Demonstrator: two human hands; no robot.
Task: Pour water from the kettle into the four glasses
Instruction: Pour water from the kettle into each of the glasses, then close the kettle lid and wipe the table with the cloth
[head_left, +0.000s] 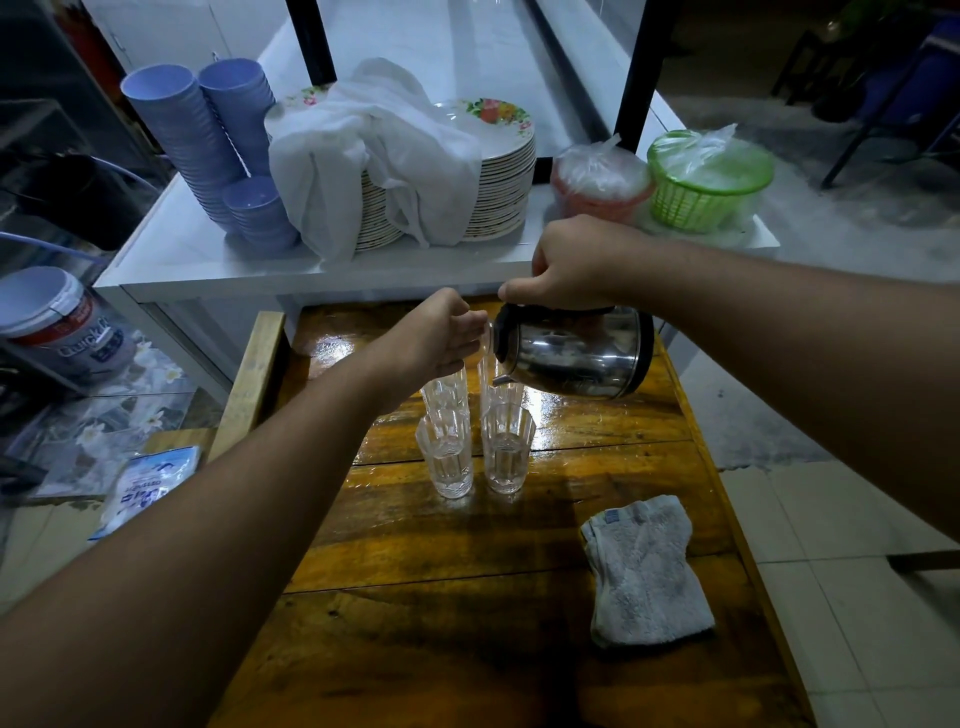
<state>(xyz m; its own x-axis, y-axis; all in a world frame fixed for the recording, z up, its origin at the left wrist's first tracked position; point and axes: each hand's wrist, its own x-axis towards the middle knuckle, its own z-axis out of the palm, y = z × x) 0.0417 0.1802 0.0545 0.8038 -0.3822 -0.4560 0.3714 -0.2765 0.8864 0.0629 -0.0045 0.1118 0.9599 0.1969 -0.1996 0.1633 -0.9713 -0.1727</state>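
Four clear ribbed glasses stand in a tight square on the wet wooden table (519, 545): front left glass (448, 460), front right glass (506, 454), back left glass (444, 389), back right glass (503, 397). Both front glasses hold some water. My right hand (571, 262) grips the top handle of the steel kettle (576, 353), which is tilted with its spout low over the back right glass. My left hand (441, 332) hovers over the back left glass, fingers curled against the kettle's black lid end. Whether it grips anything I cannot tell.
A folded grey towel (647, 571) lies front right on the table. Behind the table a white counter (182, 260) carries stacked blue cups (208, 135), a plate stack (498, 176) under a white cloth, and a green basket (706, 182). A white bucket (57, 317) sits at left.
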